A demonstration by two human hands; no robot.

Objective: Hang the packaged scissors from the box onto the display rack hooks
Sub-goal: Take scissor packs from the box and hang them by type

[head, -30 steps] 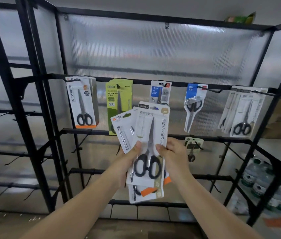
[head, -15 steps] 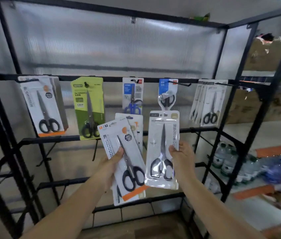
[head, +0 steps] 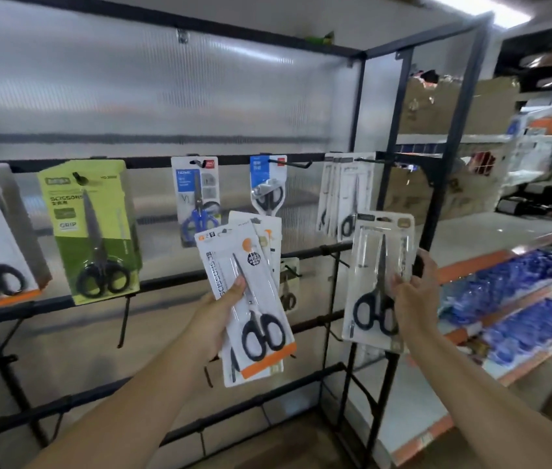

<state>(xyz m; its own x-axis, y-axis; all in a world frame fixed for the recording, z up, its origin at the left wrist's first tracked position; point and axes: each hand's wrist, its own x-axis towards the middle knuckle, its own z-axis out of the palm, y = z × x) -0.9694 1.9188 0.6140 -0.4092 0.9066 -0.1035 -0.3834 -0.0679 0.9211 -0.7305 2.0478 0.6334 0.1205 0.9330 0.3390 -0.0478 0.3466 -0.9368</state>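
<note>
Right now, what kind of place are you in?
Probably a shop. Packaged scissors, like the green pack, hang on a black display rack, and shelves on the right hold blue goods.

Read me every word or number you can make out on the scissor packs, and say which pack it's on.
"SCISSORS" and "GRIP": green pack hanging on the rack.
"SCISSORS", running lengthwise: front pack in the left hand.
"V1": pack with blue-handled scissors.
All other print, including the right hand's pack, is too blurred.
</note>
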